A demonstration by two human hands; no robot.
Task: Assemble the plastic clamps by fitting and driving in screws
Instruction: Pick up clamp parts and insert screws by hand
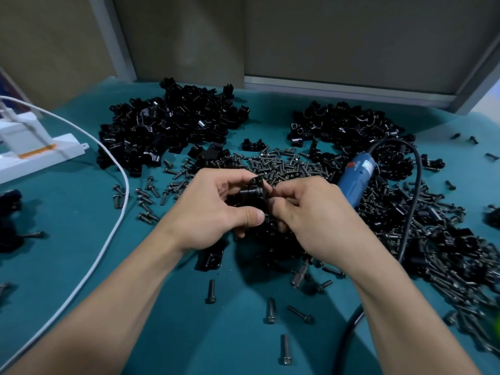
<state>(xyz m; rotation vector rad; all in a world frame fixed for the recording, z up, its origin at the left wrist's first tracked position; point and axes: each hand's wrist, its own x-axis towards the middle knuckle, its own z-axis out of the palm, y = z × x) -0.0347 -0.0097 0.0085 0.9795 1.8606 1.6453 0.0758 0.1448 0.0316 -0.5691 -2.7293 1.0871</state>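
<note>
My left hand (pixel 216 207) grips a black plastic clamp (pixel 253 192) above the middle of the teal table (pixel 81 239), fingers and thumb curled round it. My right hand (pixel 305 212) meets it from the right, fingertips pinching at the clamp's right side where a screw seems to sit; the screw itself is mostly hidden. A blue electric screwdriver (pixel 355 177) lies just right of my right hand, its black cable (pixel 411 212) looping toward me. A heap of dark screws (pixel 284 163) lies behind my hands.
Two piles of black clamp halves sit at the back: a large pile (pixel 167 125) on the left, another pile (pixel 349 128) on the right. More screws and clamps (pixel 446 247) spread to the right. Loose screws (pixel 270 311) lie near me. A white cable (pixel 108 239) and white fixture (pixel 32 147) are at left.
</note>
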